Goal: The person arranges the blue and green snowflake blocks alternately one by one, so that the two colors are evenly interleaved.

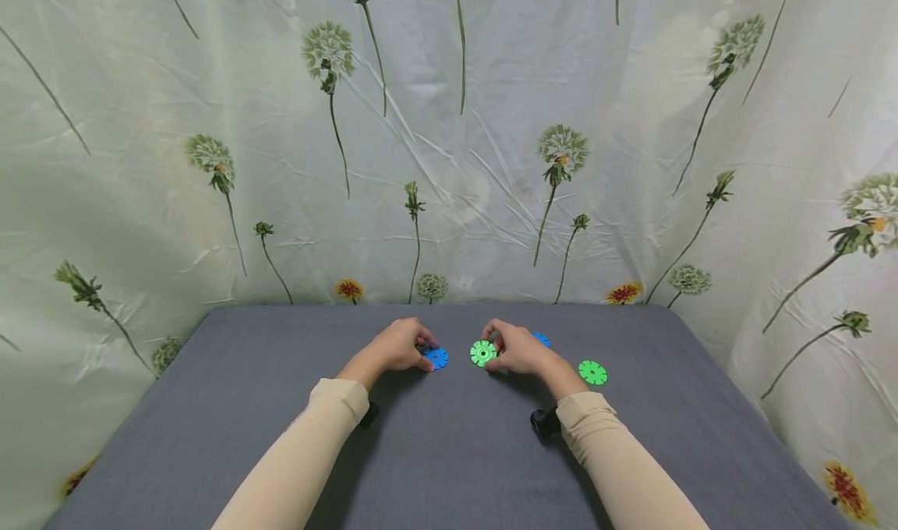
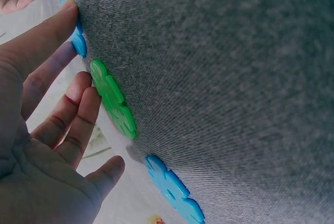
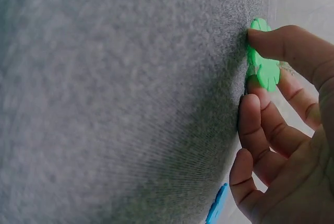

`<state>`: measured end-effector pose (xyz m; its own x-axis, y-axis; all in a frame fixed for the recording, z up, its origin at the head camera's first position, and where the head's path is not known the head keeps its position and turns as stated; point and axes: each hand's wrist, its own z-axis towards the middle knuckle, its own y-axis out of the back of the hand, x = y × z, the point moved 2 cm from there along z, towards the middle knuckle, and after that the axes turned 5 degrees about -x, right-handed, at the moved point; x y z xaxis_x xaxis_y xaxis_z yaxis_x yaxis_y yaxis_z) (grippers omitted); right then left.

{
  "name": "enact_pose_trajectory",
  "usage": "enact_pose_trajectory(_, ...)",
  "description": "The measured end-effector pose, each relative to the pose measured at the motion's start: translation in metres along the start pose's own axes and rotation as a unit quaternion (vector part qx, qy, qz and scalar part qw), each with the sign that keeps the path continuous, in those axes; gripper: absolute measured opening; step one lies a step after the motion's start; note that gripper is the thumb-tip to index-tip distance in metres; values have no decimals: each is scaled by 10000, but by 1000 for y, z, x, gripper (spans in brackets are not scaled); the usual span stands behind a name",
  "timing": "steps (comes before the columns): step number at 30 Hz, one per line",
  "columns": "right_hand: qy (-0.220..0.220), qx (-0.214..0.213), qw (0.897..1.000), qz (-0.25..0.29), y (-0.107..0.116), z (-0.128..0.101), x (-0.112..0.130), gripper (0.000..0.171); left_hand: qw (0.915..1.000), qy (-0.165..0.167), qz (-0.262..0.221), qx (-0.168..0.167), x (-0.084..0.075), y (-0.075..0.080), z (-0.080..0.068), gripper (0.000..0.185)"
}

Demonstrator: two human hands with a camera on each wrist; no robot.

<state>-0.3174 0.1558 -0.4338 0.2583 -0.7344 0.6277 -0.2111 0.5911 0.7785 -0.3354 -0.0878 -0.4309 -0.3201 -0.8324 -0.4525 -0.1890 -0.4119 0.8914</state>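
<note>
Green disc [image 1: 482, 352] sits pinched in the curled fingers [image 3: 292, 44] of your right hand [image 1: 517, 348] on the grey counter [image 1: 449, 452], while your left hand [image 1: 398, 346] touches a blue disc [image 1: 436, 357] just beside it (another green disc [image 1: 592, 372] lies near your right wrist, a second blue one [image 1: 540, 338] behind your knuckles).

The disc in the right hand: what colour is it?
Green; the disc shows best in the right wrist view, pinched by the right hand.

bare cloth [image 1: 449, 452] near, discs [image 1: 592, 372] beyond
</note>
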Motion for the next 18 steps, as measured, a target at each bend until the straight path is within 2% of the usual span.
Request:
enact_pose_trajectory(8, -12, 92, 9998, 163, -2, 1, -2, 47, 10000, -4, -48, -23, 1, -1, 2, 35)
enact_pose_trajectory(18, -65, -59, 9997, -216, -4, 3, -2, 47, 9999, 67, -140, 25, 2, -2, 2, 35)
